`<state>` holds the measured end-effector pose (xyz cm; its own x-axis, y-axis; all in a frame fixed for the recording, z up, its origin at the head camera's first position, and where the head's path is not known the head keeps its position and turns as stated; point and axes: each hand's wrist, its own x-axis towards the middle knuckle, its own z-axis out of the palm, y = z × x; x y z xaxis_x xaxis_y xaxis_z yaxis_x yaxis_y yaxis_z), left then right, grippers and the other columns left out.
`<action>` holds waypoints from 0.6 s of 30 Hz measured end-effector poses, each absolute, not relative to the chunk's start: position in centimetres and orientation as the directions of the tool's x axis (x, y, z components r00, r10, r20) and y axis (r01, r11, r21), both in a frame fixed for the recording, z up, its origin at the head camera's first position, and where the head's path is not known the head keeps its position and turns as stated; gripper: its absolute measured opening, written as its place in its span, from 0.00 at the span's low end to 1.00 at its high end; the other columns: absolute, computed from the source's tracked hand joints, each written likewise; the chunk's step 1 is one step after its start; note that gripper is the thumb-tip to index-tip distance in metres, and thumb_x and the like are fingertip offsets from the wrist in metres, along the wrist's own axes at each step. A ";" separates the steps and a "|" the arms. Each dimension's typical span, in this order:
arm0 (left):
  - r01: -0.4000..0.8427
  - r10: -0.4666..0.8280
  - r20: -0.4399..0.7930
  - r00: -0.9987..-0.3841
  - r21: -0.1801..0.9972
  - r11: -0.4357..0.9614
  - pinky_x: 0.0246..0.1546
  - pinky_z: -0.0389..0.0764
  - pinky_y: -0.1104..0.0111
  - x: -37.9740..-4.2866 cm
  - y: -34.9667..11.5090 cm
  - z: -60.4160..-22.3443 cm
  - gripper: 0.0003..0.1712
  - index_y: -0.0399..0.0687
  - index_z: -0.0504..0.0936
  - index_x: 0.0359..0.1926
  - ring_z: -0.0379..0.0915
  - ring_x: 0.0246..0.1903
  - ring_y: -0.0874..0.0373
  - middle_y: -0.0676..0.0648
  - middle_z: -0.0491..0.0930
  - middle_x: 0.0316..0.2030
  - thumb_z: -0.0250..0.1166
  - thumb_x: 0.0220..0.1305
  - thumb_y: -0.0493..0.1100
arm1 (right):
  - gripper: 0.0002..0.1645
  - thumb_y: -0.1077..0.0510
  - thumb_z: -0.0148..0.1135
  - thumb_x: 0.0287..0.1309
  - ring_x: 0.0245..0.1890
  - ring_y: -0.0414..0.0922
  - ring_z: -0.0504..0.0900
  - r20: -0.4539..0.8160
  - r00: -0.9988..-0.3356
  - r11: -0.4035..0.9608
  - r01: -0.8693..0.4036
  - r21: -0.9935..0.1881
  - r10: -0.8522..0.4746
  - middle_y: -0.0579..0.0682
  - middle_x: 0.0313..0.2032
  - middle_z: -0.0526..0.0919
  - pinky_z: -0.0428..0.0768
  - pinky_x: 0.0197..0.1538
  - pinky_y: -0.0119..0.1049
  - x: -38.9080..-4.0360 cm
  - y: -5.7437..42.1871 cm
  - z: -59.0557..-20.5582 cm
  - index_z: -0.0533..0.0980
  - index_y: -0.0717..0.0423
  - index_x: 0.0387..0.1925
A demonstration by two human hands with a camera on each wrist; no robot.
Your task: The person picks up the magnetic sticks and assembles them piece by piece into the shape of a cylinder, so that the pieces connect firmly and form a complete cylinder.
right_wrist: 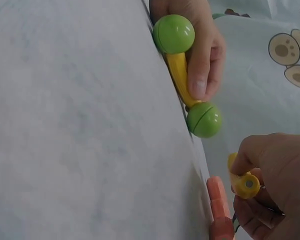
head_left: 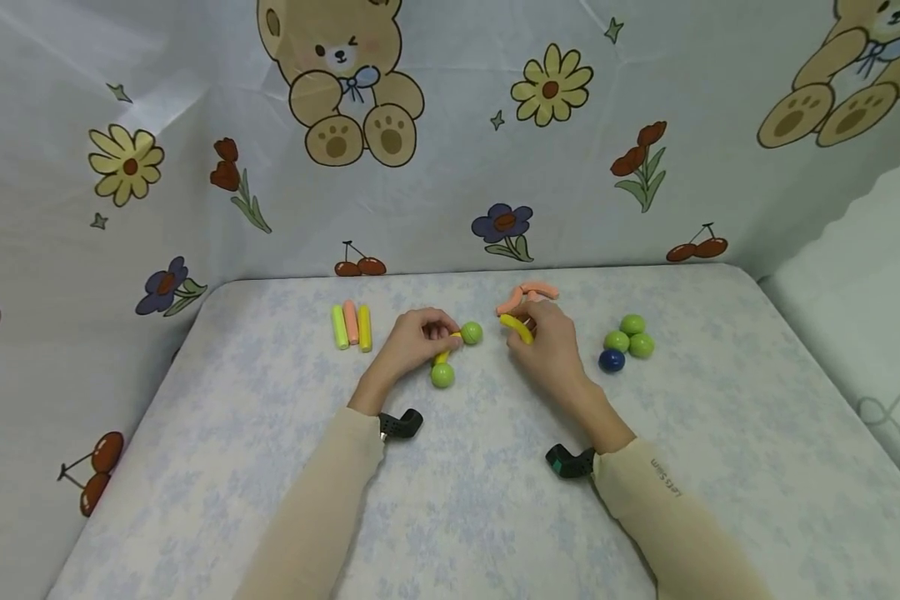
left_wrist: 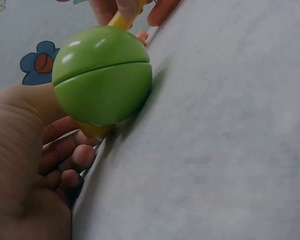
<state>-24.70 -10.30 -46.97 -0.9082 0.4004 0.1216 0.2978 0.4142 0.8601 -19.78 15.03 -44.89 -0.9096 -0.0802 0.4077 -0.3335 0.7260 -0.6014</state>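
On the table, my left hand grips a curved yellow rod. A glossy green ball sits at the rod's far end and a second green ball at its near end; the near one fills much of the left wrist view. To the right, my right hand pinches another curved yellow rod between thumb and fingers. Its round end, with a grey metal disc in the middle, faces the camera in the right wrist view. Curved pink rods lie just beyond the right hand.
At the left lie three straight rods side by side: light green, pink and yellow. Three green balls and a dark blue ball cluster at the right. A patterned cloth hangs behind the table.
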 end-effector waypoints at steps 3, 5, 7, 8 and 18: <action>0.308 0.399 0.129 -0.908 0.851 0.426 0.34 0.70 0.69 -25.0 -10.4 -46.6 0.06 0.52 0.89 0.38 0.71 0.30 0.57 0.51 0.80 0.30 0.78 0.63 0.45 | 0.16 0.67 0.67 0.56 0.36 0.51 0.81 0.396 -0.908 0.721 -0.365 -0.589 -0.135 0.56 0.39 0.85 0.79 0.43 0.46 -19.8 14.3 -44.6 0.85 0.60 0.48; 0.306 0.400 0.125 -0.908 0.849 0.430 0.34 0.70 0.69 -24.8 -10.4 -46.7 0.06 0.52 0.89 0.38 0.71 0.30 0.57 0.51 0.80 0.30 0.78 0.63 0.45 | 0.16 0.67 0.67 0.56 0.37 0.50 0.81 0.374 -0.914 0.724 -0.363 -0.587 -0.156 0.56 0.39 0.85 0.79 0.42 0.44 -19.5 14.0 -44.8 0.85 0.60 0.48; 0.311 0.399 0.133 -0.907 0.850 0.425 0.35 0.70 0.68 -24.7 -10.4 -46.8 0.06 0.52 0.89 0.38 0.71 0.30 0.57 0.51 0.80 0.30 0.78 0.63 0.45 | 0.15 0.67 0.68 0.56 0.37 0.49 0.80 0.356 -0.919 0.725 -0.363 -0.585 -0.172 0.55 0.40 0.84 0.79 0.42 0.44 -19.2 13.7 -44.9 0.84 0.60 0.47; 0.313 0.400 0.135 -0.907 0.850 0.423 0.35 0.71 0.68 -24.6 -10.4 -46.8 0.06 0.52 0.89 0.38 0.71 0.31 0.57 0.51 0.80 0.30 0.78 0.63 0.45 | 0.15 0.67 0.68 0.57 0.37 0.49 0.80 0.347 -0.921 0.725 -0.362 -0.586 -0.178 0.55 0.40 0.84 0.79 0.42 0.43 -19.1 13.6 -45.0 0.84 0.60 0.47; 0.326 0.401 0.142 -0.905 0.838 0.438 0.34 0.71 0.68 -24.5 -10.4 -46.8 0.06 0.52 0.90 0.39 0.71 0.30 0.57 0.51 0.81 0.30 0.77 0.65 0.46 | 0.12 0.65 0.70 0.60 0.35 0.48 0.80 0.350 -0.914 0.724 -0.383 -0.574 -0.206 0.54 0.38 0.85 0.77 0.41 0.42 -18.9 13.3 -45.1 0.85 0.60 0.47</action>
<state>-24.51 -10.37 -46.83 -0.9048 0.4013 0.1422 0.3261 0.4384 0.8375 -18.94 13.30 -45.10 -0.9139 -0.2063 0.3496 -0.3830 0.7237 -0.5740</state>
